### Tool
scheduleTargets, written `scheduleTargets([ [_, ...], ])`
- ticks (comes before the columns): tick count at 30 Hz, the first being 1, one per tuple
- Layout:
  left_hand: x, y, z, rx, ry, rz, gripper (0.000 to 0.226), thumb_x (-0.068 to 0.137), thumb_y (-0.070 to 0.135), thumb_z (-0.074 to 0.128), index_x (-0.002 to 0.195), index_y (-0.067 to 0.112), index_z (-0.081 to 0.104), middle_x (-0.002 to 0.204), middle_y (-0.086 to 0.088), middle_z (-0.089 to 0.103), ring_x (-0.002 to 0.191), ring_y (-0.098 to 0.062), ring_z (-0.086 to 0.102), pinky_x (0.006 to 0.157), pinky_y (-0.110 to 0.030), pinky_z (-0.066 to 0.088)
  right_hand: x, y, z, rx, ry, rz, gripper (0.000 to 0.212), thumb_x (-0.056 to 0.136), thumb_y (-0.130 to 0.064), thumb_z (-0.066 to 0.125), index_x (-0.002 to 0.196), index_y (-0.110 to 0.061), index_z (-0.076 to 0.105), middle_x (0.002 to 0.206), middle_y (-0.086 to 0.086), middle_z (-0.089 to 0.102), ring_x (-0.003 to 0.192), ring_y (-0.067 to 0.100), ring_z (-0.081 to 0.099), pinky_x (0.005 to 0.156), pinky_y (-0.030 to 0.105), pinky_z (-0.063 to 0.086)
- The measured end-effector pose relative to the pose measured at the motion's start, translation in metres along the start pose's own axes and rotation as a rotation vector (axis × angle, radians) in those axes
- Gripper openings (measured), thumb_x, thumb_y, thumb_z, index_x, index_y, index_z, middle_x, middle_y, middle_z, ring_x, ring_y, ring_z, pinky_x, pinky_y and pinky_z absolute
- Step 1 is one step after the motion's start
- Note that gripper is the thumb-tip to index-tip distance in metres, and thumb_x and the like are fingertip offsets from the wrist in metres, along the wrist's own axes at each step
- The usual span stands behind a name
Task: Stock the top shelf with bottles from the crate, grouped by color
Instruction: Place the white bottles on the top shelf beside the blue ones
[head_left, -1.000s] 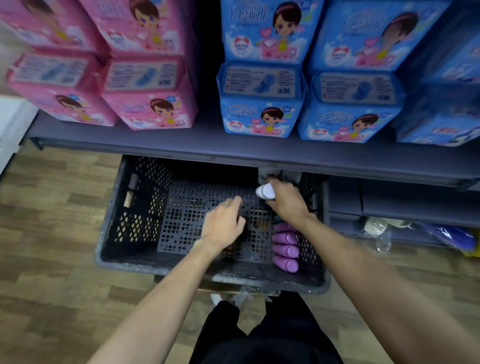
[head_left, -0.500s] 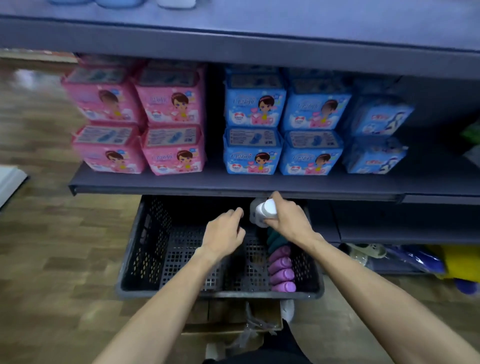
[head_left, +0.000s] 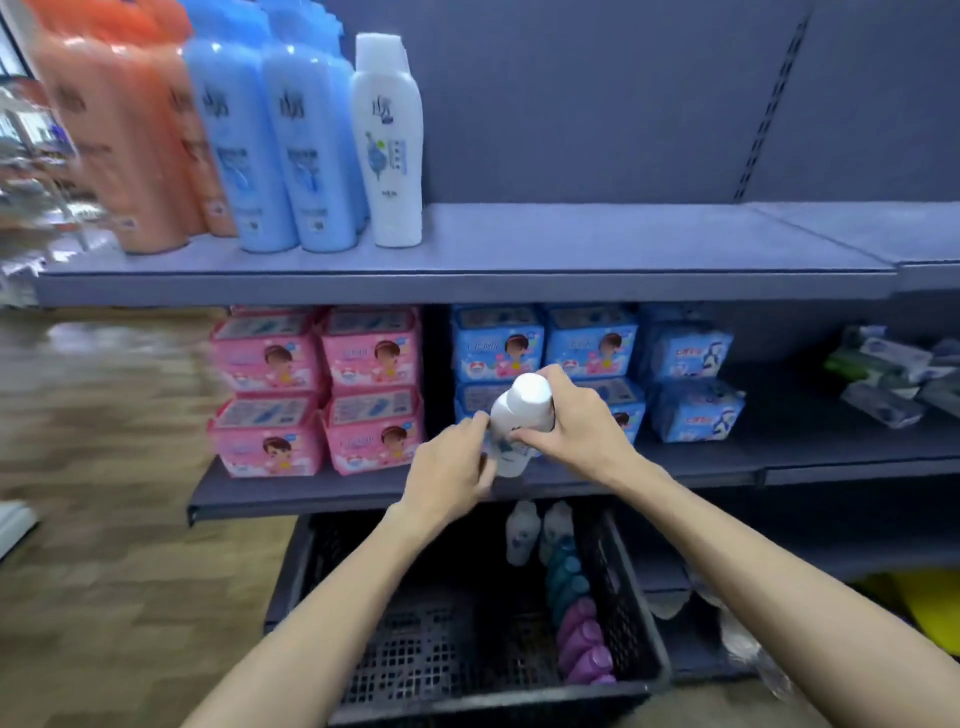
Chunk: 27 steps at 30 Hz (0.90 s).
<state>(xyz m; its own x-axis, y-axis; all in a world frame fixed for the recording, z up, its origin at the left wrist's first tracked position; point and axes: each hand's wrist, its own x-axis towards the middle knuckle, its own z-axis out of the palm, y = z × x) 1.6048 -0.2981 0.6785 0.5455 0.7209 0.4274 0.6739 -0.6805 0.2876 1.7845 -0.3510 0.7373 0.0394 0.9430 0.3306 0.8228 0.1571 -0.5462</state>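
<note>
Right now the right hand (head_left: 574, 434) grips a white bottle (head_left: 517, 423) around its upper body, held in the air above the crate (head_left: 332, 577), cap tilted toward the camera. The left hand (head_left: 449, 475) touches the bottle's lower left side with curled fingertips. On the top shelf (head_left: 571, 249), toward its left end, stand orange bottles (head_left: 119, 135), blue bottles (head_left: 270, 140) and one white shelf bottle (head_left: 388, 140). Along the crate's right wall lie white, teal bottles (head_left: 563, 569) and purple bottles (head_left: 584, 642)
</note>
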Motion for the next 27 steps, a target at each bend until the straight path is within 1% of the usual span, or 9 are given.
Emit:
scheduleTargets([
  [2, 0.009, 0.001, -0.023, 0.022, 0.048, 0.035, 0.019, 0.082, 0.025, 0.054, 0.092, 0.018, 0.039, 0.080, 0.004, 0.050, 0.078, -0.023, 0.055, 0.056, -0.038, 0.042, 0.007, -0.016, -0.018, 0.031, 0.042, -0.048, 0.054, 0.073, -0.042, 0.078, 0.112, -0.021, 0.048, 0.093, -0.003, 0.068, 0.081, 0.021, 0.062, 0.069, 0.039, 0.051],
  [4, 0.018, 0.003, -0.046, 0.073, 0.094, 0.089, 0.022, 0.080, 0.024, 0.055, 0.097, 0.017, 0.043, 0.084, 0.002, 0.054, 0.081, -0.024, 0.056, 0.056, -0.037, 0.041, 0.014, -0.035, -0.038, 0.076, 0.078, -0.110, 0.052, 0.072, -0.045, 0.078, 0.110, -0.021, 0.052, 0.095, -0.006, 0.070, 0.083, 0.017, 0.064, 0.070, 0.037, 0.053],
  [9, 0.044, 0.008, -0.108, 0.148, 0.255, 0.216, 0.023, 0.080, 0.027, 0.056, 0.099, 0.021, 0.045, 0.086, 0.004, 0.058, 0.081, -0.023, 0.059, 0.051, -0.034, 0.039, 0.038, -0.081, -0.093, 0.180, 0.160, -0.214, 0.049, 0.076, -0.034, 0.082, 0.117, -0.019, 0.060, 0.103, -0.011, 0.071, 0.088, 0.008, 0.065, 0.075, 0.024, 0.051],
  [12, 0.064, 0.013, -0.145, 0.184, 0.354, 0.256, 0.024, 0.081, 0.027, 0.054, 0.102, 0.018, 0.049, 0.084, 0.005, 0.059, 0.076, -0.022, 0.059, 0.052, -0.035, 0.042, 0.060, -0.107, -0.123, 0.205, 0.184, -0.274, 0.048, 0.077, -0.030, 0.082, 0.117, -0.017, 0.061, 0.103, -0.013, 0.071, 0.086, -0.001, 0.063, 0.070, 0.011, 0.043],
  [14, 0.078, 0.016, -0.166, 0.193, 0.409, 0.269, 0.026, 0.081, 0.025, 0.057, 0.105, 0.017, 0.049, 0.080, 0.004, 0.059, 0.070, -0.024, 0.058, 0.049, -0.036, 0.044, 0.073, -0.125, -0.143, 0.193, 0.204, -0.316, 0.047, 0.077, -0.030, 0.082, 0.117, -0.016, 0.061, 0.102, -0.013, 0.071, 0.085, 0.000, 0.063, 0.069, 0.009, 0.043],
  [17, 0.098, 0.019, -0.190, 0.208, 0.475, 0.261, 0.027, 0.081, 0.022, 0.060, 0.102, 0.018, 0.044, 0.077, 0.004, 0.059, 0.062, -0.026, 0.057, 0.045, -0.037, 0.045, 0.091, -0.147, -0.166, 0.221, 0.216, -0.365, 0.048, 0.079, -0.030, 0.081, 0.120, -0.015, 0.060, 0.105, -0.011, 0.071, 0.091, 0.003, 0.067, 0.072, 0.013, 0.050],
  [20, 0.115, 0.019, -0.204, 0.222, 0.482, 0.224, 0.023, 0.084, 0.025, 0.056, 0.101, 0.019, 0.042, 0.077, 0.005, 0.059, 0.061, -0.026, 0.055, 0.047, -0.037, 0.046, 0.107, -0.157, -0.178, 0.213, 0.226, -0.388, 0.051, 0.080, -0.031, 0.080, 0.123, -0.015, 0.058, 0.108, -0.008, 0.070, 0.095, 0.006, 0.068, 0.075, 0.021, 0.057],
  [24, 0.130, 0.019, -0.210, 0.214, 0.416, 0.197, 0.024, 0.086, 0.026, 0.053, 0.106, 0.019, 0.042, 0.083, 0.007, 0.056, 0.065, -0.026, 0.056, 0.052, -0.039, 0.048, 0.128, -0.151, -0.178, 0.174, 0.234, -0.337, 0.048, 0.080, -0.033, 0.079, 0.121, -0.018, 0.058, 0.107, -0.007, 0.070, 0.095, 0.009, 0.067, 0.081, 0.034, 0.058],
  [27, 0.138, 0.018, -0.207, 0.259, 0.355, 0.185, 0.030, 0.087, 0.027, 0.052, 0.113, 0.017, 0.042, 0.084, 0.010, 0.048, 0.070, -0.025, 0.056, 0.053, -0.035, 0.043, 0.141, -0.139, -0.169, 0.181, 0.229, -0.269, 0.047, 0.080, -0.034, 0.077, 0.120, -0.020, 0.058, 0.108, -0.007, 0.069, 0.098, 0.011, 0.066, 0.085, 0.039, 0.057],
])
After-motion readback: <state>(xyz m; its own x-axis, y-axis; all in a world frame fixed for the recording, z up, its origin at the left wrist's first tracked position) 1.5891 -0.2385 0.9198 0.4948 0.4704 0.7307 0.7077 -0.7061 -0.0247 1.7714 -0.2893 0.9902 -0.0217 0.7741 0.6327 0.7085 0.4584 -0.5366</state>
